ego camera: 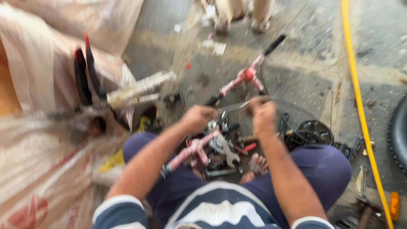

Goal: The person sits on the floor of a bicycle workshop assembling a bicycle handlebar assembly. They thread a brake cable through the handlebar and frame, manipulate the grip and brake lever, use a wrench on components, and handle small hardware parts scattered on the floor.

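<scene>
Both fists are shut tight — the left hand (198, 118) and right hand (262, 111) grip a thin metal strip (233, 106) between them, above a pink frame (193, 150).

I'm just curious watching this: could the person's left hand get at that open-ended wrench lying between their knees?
Probably yes. The wrench lies on the ground just below the left hand, with only the pink bicycle frame beside it, not covering it. But the left hand looks closed on a thin metal strip, so it would have to let go first.
</scene>
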